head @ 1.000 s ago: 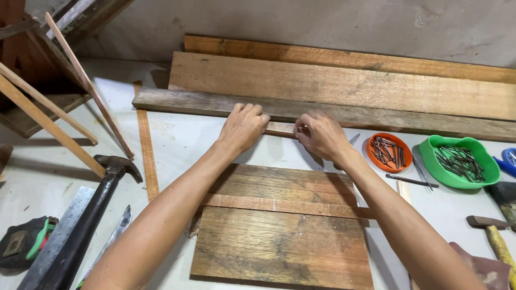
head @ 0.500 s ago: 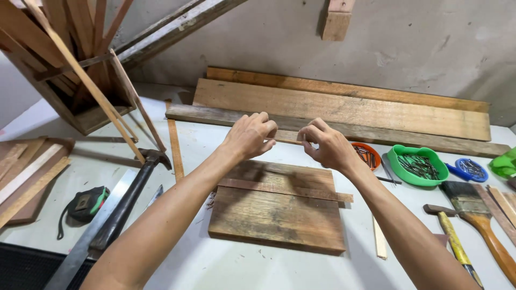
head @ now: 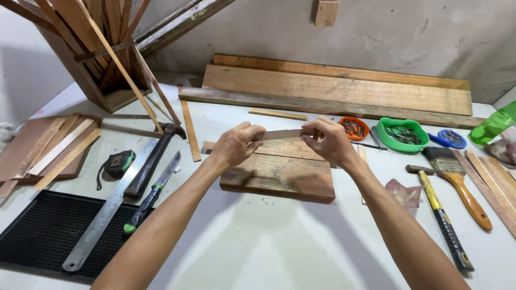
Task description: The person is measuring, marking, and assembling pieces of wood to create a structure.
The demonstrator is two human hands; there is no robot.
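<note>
Pinched at each end between left hand (head: 236,145) and right hand (head: 329,142): one thin wooden strip (head: 280,134), flat, weathered brown, held level above one small plank panel (head: 279,171). Beyond the grip, three long boards (head: 333,88) against the wall. Right of it, three small dishes: orange (head: 355,128), green (head: 402,134), blue (head: 451,138), probably holding nails. Two hammers: one left (head: 153,158), one right (head: 438,215). One paintbrush (head: 454,180) beside the latter.
</note>
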